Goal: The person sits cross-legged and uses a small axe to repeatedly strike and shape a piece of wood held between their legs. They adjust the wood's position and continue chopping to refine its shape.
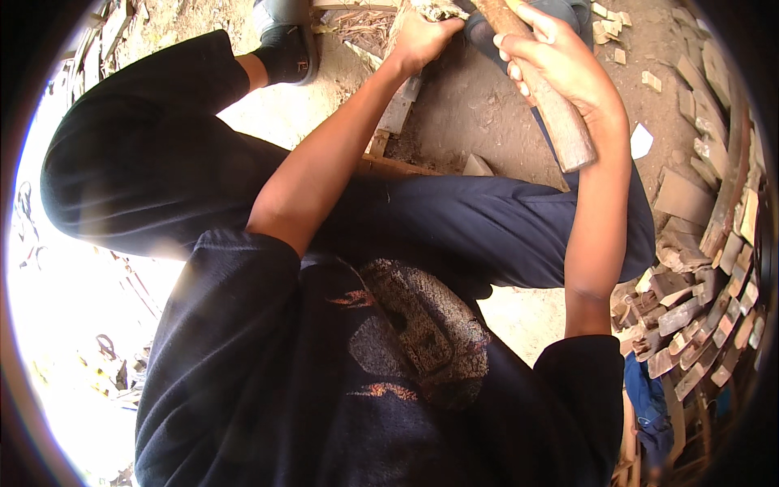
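My right hand (560, 65), at the top right of centre, is wrapped round a thick wooden tool handle (560, 130). The handle's near end reaches back over my wrist, while its far end runs past the upper edge, so the tool's head is hidden. Left of it, my left hand (423, 39) is closed at the upper edge on a rough, pale piece of wood (440, 8). Only a little of that wood shows. The two hands are a short way apart, above the dirt ground between my feet.
Split wood pieces (690, 312) are heaped along the right side. Small offcuts (608, 28) lie on the ground at the top right. Wood shavings (369, 32) and a board (398, 109) are near my left forearm. A blue cloth (649, 406) hangs at the lower right.
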`<state>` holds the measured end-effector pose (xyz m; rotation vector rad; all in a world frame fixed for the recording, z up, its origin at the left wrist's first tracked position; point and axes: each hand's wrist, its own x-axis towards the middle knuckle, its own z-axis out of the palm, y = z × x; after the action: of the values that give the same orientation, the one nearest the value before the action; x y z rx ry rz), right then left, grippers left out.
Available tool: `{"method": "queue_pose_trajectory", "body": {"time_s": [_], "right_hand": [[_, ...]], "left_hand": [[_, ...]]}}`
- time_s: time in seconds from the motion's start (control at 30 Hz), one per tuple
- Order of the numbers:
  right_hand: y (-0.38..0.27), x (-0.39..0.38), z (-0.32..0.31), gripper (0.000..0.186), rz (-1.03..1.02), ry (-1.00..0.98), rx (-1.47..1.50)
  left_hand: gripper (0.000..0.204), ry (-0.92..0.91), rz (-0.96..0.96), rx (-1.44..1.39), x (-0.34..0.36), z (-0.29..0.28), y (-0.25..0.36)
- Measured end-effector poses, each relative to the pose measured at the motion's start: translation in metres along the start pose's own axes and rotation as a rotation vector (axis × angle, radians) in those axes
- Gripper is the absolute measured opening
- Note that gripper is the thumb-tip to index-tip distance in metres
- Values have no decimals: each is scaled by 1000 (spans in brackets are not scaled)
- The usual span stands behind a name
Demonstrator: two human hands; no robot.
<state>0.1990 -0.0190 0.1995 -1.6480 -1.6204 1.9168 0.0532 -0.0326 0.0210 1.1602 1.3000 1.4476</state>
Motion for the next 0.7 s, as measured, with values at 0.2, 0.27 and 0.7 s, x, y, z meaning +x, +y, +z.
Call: {"method": "queue_pose_trajectory", "body": {"time_s": [0.2,0.27,0.7], "right_hand": [[-29,-28,-2,69,-79,160,124],[-21,-21,2,67,-75,210,54],[-26,-25,7,66,-251,178,-59]], "left_hand": [[8,-168,-140,-36,7,0,0],[9,-220,-227,42,7,-4,4],[5,-231,-357,-51,5,-1,6]]}}
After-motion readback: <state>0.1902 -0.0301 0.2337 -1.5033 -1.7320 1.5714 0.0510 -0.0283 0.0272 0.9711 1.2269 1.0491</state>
